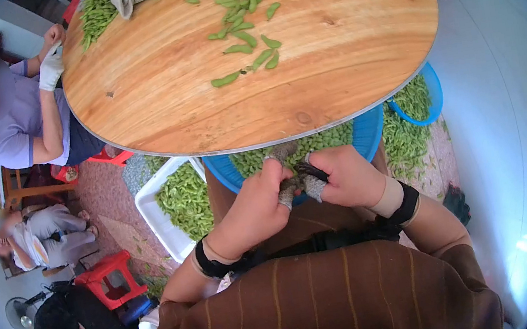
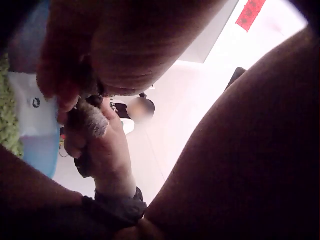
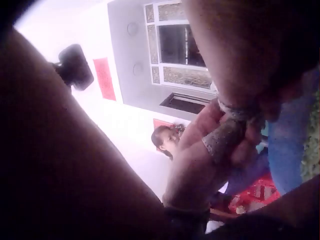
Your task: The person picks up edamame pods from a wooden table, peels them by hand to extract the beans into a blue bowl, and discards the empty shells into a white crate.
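Note:
Both hands meet at the fingertips over the front of a blue basin [image 1: 377,132], which holds loose green beans [image 1: 334,138]. My left hand [image 1: 249,203] comes in from the left, fingers bent inward, with grey cloth covers [image 1: 286,196] on the digits. Opposite it, my right hand [image 1: 354,177] has a grey-wrapped thumb [image 1: 314,187] and a black band on another finger. In the right wrist view a grey-brown finger cover [image 3: 222,137] sits amid the touching fingers. I cannot tell what lies between the fingertips; the fingers hide it.
A round wooden table [image 1: 164,77] reaches over the basin, with scattered green pods [image 1: 237,49] on it. A white tray [image 1: 148,207] of pods stands left; more pods [image 1: 404,138] lie right, near a blue basket [image 1: 437,93]. A person [image 1: 20,111] sits at the table's left.

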{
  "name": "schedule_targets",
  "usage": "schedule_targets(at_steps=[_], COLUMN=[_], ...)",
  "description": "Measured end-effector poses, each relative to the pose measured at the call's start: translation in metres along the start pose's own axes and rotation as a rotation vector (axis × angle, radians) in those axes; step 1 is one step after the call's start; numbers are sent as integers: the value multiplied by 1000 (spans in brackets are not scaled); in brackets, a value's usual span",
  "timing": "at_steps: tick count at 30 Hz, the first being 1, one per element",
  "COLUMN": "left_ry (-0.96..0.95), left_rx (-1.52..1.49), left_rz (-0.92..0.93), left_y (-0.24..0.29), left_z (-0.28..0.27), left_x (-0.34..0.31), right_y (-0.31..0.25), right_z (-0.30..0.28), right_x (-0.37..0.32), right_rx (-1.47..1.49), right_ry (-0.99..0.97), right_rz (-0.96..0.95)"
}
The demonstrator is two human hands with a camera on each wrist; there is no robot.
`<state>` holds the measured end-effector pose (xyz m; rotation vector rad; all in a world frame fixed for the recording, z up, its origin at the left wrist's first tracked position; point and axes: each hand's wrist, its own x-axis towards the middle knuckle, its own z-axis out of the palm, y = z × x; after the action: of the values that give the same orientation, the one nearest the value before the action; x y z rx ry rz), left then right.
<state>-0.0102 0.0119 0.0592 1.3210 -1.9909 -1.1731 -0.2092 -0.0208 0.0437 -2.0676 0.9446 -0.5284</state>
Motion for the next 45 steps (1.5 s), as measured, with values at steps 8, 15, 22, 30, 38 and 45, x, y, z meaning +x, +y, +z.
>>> schedule_targets(at_steps=[8, 15, 22, 30, 38, 45], left_ry=[1, 293, 430, 430, 335, 416], left_rx=[415, 703, 727, 488, 416, 630], left_rz=[-206, -110, 248, 168, 157, 146], left_y=[-28, 8, 1, -33, -32, -44], left_z=[-50, -78, -77, -75, -94, -98], left_x=[-58, -27, 89, 91, 41, 29], right_y=[13, 4, -6, 11, 9, 6], right_z=[3, 2, 3, 5, 8, 10], right_x=[4, 13, -6, -15, -1, 0], right_rx=[-43, -110, -141, -141, -132, -158], right_ry=[-49, -104, -82, -101, -122, -152], right_rz=[-118, -28, 4, 59, 27, 43])
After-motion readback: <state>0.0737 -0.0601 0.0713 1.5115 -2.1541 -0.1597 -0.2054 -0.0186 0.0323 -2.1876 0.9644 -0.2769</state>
